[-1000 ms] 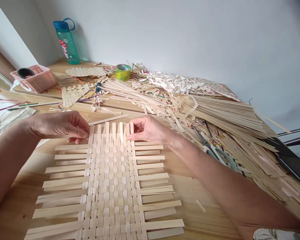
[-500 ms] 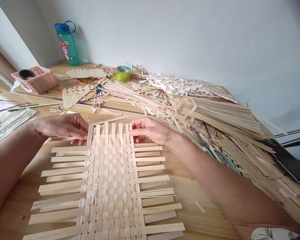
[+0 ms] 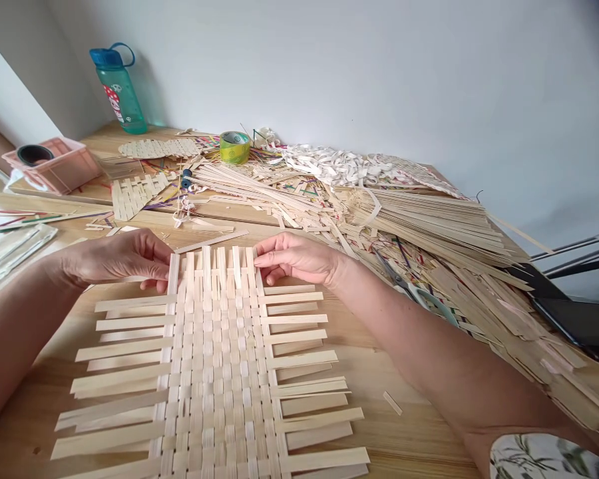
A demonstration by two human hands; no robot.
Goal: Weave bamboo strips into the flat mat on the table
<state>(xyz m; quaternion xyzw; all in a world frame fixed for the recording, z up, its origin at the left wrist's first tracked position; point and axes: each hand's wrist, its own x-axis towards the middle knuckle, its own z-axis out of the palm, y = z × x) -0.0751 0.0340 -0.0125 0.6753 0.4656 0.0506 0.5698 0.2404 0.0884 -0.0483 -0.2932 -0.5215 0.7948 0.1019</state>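
A woven mat [image 3: 214,372] of pale flat wood strips lies on the wooden table in front of me, with loose strip ends jutting out on both sides. A thin wood strip [image 3: 112,280] runs crosswise through the upright strips at the mat's far end. My left hand [image 3: 124,258] is closed in a pinch on it at the far left corner. At the far right corner my right hand [image 3: 297,258] pinches the strip at the mat's edge, thumb and forefinger together. The exact grip of both fingertips is partly hidden.
Behind the mat lie tape [image 3: 234,148], bundled strips [image 3: 429,223], white curled scraps [image 3: 329,166] and small woven pieces [image 3: 140,193]. Scissors [image 3: 414,289] and a phone [image 3: 579,326] are at right. A pink basket [image 3: 62,169] and a bottle [image 3: 120,96] stand at back left.
The view has turned slightly to the right, so the background sits further left. Both hands stay at the mat's far corners, with little visible movement of the fingers.
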